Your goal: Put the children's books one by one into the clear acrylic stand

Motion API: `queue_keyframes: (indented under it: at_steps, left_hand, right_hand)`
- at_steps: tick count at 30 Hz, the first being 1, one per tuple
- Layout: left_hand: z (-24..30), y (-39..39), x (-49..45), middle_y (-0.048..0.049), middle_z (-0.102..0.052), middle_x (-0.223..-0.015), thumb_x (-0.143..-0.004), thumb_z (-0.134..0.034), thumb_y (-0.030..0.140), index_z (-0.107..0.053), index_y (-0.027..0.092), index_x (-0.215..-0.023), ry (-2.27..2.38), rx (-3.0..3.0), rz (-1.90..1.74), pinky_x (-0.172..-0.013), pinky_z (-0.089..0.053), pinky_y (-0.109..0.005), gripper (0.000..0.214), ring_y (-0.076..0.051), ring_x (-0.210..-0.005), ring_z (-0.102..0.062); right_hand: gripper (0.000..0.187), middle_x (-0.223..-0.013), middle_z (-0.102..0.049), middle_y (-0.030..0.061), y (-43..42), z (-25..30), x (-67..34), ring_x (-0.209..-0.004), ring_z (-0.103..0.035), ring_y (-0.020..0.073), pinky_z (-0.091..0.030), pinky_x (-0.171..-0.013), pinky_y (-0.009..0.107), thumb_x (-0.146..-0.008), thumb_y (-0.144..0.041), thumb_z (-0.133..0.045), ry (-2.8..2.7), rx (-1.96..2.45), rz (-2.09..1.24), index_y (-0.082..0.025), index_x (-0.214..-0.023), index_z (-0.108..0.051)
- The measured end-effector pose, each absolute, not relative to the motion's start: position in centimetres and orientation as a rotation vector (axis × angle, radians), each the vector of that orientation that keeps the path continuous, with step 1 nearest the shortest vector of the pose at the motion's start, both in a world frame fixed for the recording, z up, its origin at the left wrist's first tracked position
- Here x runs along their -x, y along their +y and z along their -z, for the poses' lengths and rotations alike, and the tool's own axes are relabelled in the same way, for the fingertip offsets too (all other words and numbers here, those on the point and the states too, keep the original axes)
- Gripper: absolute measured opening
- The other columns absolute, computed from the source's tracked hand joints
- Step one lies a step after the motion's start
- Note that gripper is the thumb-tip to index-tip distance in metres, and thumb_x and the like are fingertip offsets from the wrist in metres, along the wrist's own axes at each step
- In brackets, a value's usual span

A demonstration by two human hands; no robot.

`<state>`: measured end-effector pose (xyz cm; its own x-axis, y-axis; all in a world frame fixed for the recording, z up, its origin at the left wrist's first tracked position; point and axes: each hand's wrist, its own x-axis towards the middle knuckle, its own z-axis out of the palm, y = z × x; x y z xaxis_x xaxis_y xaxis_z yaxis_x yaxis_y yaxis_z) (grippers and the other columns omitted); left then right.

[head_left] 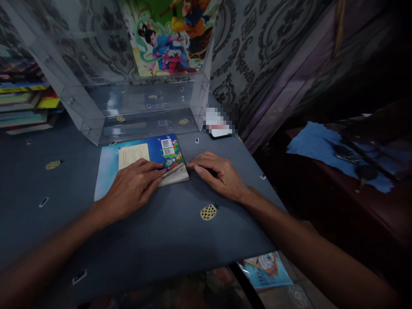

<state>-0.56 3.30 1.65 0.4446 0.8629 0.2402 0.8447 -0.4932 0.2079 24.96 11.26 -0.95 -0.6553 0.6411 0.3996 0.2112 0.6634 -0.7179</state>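
Note:
A blue book lies on the table with a cream text panel, a barcode and a square code on its upward face. Near its lower right corner a pale, greyish strip shows, like a folded-up or torn cover edge; I cannot tell which. My left hand rests flat across the book's lower part, fingers stretched toward that strip. Just right of the same corner, my right hand lies on the table. Its index finger points at the book, the thumb is apart from the palm, and nothing shows between them.
Behind the book stands a clear plastic rack with a colourful picture book in it. A phone, partly blurred, lies to its right. Stacked books are at the left. Below the table's front edge is a blue packet.

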Motion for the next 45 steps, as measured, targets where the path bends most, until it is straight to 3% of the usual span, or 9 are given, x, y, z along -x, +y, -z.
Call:
queue_keyframes:
  at_steps: [15,21,26,30,40,45]
  left_hand:
    - [-1.40,3.23,0.68,-0.0062,-0.072,-0.123,-0.103,-0.042,0.028,-0.072,0.022,-0.121,1.541,-2.606,-0.503,-0.088,-0.058,-0.045,0.035,-0.026,-0.107,-0.064]
    - [-1.41,3.17,0.57,-0.0061,-0.072,-0.123,-0.104,-0.041,0.028,-0.072,0.022,-0.119,1.545,-2.621,-0.493,-0.087,-0.058,-0.044,0.035,-0.026,-0.107,-0.064]
    - [-1.31,3.23,0.54,-0.0061,-0.072,-0.123,-0.104,-0.041,0.028,-0.072,0.021,-0.120,1.538,-2.636,-0.500,-0.085,-0.059,-0.043,0.036,-0.026,-0.107,-0.064]
    - [-1.24,3.21,0.54,-0.0067,-0.073,-0.122,-0.104,-0.041,0.027,-0.072,0.020,-0.119,1.537,-2.650,-0.518,-0.084,-0.059,-0.043,0.035,-0.026,-0.105,-0.064]
    - [-1.39,3.20,0.58,-0.0072,-0.073,-0.121,-0.104,-0.040,0.028,-0.072,0.020,-0.118,1.531,-2.648,-0.502,-0.085,-0.058,-0.046,0.036,-0.027,-0.105,-0.065]
    - [-1.43,3.20,0.62,-0.0071,-0.073,-0.121,-0.103,-0.042,0.026,-0.073,0.020,-0.118,1.529,-2.643,-0.511,-0.085,-0.058,-0.045,0.035,-0.027,-0.105,-0.064]
  right_hand:
    - [0.033,-0.083,-0.068,0.0056,11.37,1.66,-24.92,-0.087,-0.063,0.0191,-0.052,-0.082,0.038,-0.102,-0.028,-0.050,-2.343,0.494,-0.689,-0.019,-0.075,-0.067]
    - [0.026,-0.092,-0.072,0.0073,11.26,1.31,-24.89,-0.091,-0.064,0.0199,-0.052,-0.086,0.040,-0.102,-0.028,-0.049,-2.295,0.541,-0.691,-0.018,-0.093,-0.071]
    - [0.030,-0.091,-0.071,0.0076,11.33,1.63,-24.82,-0.094,-0.064,0.0204,-0.052,-0.085,0.038,-0.100,-0.028,-0.055,-2.352,0.477,-0.695,-0.018,-0.078,-0.071]
    - [0.030,-0.089,-0.071,0.0075,11.34,1.63,-24.81,-0.092,-0.064,0.0199,-0.053,-0.085,0.038,-0.101,-0.029,-0.054,-2.331,0.466,-0.711,-0.018,-0.079,-0.071]
    - [0.025,-0.097,-0.075,0.0074,11.12,1.14,-25.07,-0.096,-0.067,0.0211,-0.053,-0.087,0.041,-0.102,-0.032,-0.050,-2.219,0.570,-0.700,-0.020,-0.108,-0.072]
    - [0.026,-0.098,-0.074,0.0072,11.20,1.26,-25.01,-0.097,-0.066,0.0210,-0.053,-0.089,0.042,-0.102,-0.031,-0.050,-2.243,0.548,-0.697,-0.022,-0.112,-0.072]
